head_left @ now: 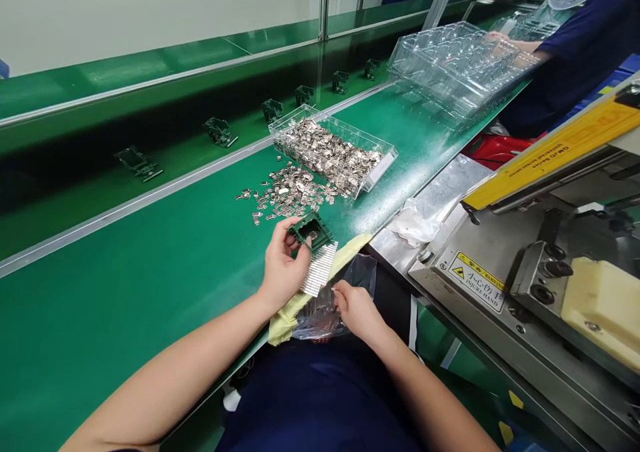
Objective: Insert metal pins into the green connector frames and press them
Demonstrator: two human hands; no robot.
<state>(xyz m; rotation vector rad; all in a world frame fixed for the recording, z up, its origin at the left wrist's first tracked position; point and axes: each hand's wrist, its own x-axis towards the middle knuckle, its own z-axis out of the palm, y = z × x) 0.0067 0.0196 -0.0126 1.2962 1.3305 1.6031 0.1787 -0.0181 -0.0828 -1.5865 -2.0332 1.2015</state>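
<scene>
My left hand (284,265) grips a dark green plastic housing (311,228) with a square opening, its thumb at the front edge. Just below it, a sheet of narrow silver strips (320,269) lies at the table edge over yellow tape (286,320). My right hand (357,307) is closed in a pinch to the right of the sheet, above a clear plastic bag (320,324). Whatever is between its fingertips is too small to name. Beyond my left hand, small metal clips (293,191) lie in a loose pile beside a clear tray (381,172) full of them.
Several green housings (220,132) stand in a row on the dark green strip behind the metal rail (125,205). Clear blister trays (450,72) are stacked at the far right, with a co-worker's hand (500,37) on them. A machine with a warning label (477,282) stands at right.
</scene>
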